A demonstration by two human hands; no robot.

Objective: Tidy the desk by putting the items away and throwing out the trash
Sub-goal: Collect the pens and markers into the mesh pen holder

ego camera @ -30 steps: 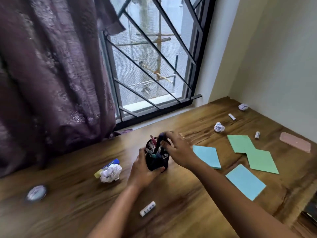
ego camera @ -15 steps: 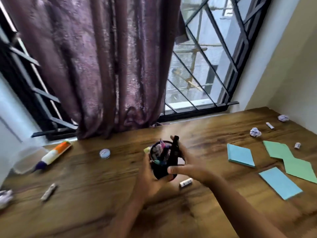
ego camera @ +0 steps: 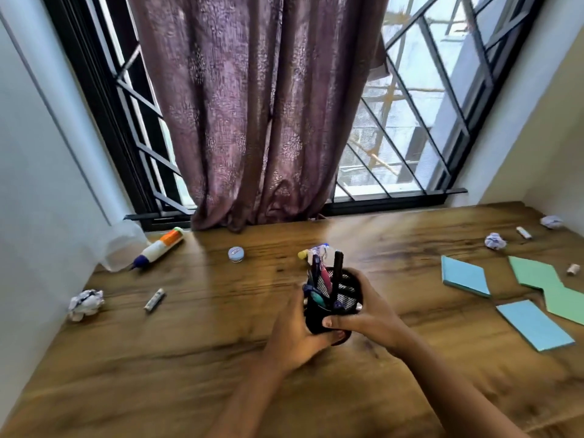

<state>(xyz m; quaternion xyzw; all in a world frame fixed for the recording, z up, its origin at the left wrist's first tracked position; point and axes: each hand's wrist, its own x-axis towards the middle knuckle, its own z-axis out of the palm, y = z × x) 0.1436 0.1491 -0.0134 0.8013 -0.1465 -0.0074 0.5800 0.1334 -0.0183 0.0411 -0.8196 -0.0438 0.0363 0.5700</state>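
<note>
Both hands are on the black mesh pen holder (ego camera: pixel 335 306), mid-worktop, towards the front edge. The left hand (ego camera: pixel 295 331) wraps its near-left wall. The right hand (ego camera: pixel 371 314) wraps the right side, thumb across the front. Both grips are curled round the holder. We can't tell if its base touches the brown wooden worktop (ego camera: pixel 189 358).

The pens stand loose above the rim, so we'd carry it upright, support it low on the wall and set it down flat.

Room for moving:
- There's bare wood left of the holder.
- A yellow-tipped marker (ego camera: pixel 302 254) lies just behind it.
- The blue sticky-note pad (ego camera: pixel 464 276) and its neighbours are well off right.
- A crumpled white paper ball (ego camera: pixel 85 303) and a small white stick (ego camera: pixel 155 299) lie near the left wall.
- The purple curtain (ego camera: pixel 259 121) bounds the far edge.
</note>
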